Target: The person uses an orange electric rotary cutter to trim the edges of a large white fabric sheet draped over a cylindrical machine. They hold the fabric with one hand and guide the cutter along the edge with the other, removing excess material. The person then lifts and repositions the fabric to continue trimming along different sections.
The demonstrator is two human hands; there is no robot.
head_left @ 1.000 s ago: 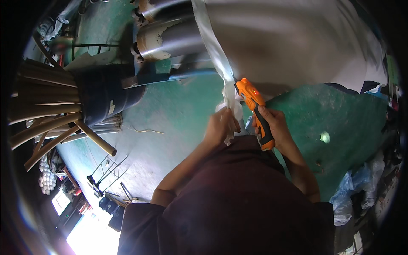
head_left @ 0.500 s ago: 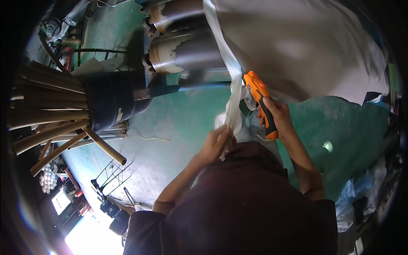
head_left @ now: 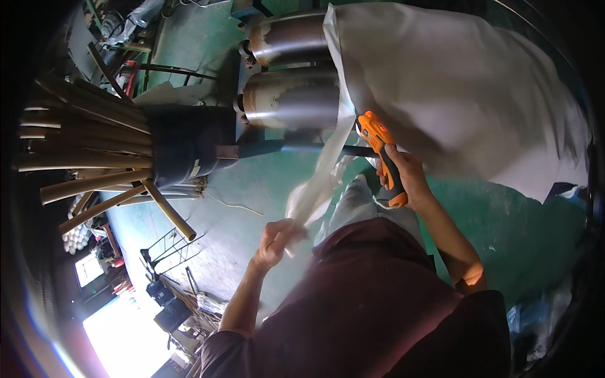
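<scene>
Orange tool gripped in my right hand at sheet's left edge; left hand pinches strip, left of sheet. Pulling too hard could rip strip.

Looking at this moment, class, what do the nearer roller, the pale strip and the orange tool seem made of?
Nearer roller: probably metal, dull sheen, rust-like end patches. Pale strip: thin cloth or plastic film; it hangs limp. Orange tool: likely hard plastic, smooth moulded shell.
</scene>
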